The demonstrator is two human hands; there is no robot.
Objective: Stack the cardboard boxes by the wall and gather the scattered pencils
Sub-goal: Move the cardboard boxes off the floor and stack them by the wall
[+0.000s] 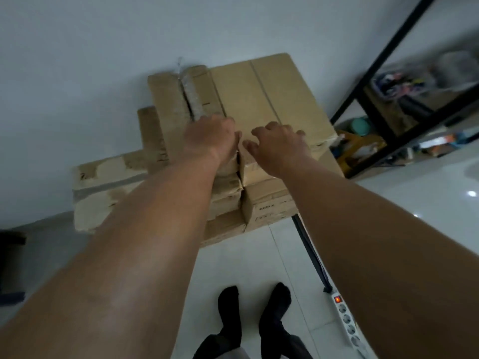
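A pile of brown cardboard boxes stands against the white wall. The top box (261, 94) is large, with a taped seam down its lid. Beside it on the left is a smaller box (168, 99) with a split top and plastic wrap showing. Lower boxes (269, 203) carry printed text, and a flat box (103, 187) sticks out at the left. My left hand (210, 138) rests on the near edge of the pile, fingers bent over it. My right hand (280, 141) lies on the top box's near edge, fingers loosely curled. No pencils are in view.
A black metal shelf (375, 81) with cluttered items stands at the right. A white power strip (350, 325) with a lit red switch and its black cable lie on the white tile floor. My feet in black socks (254, 312) stand before the pile. A dark object (10, 263) sits at far left.
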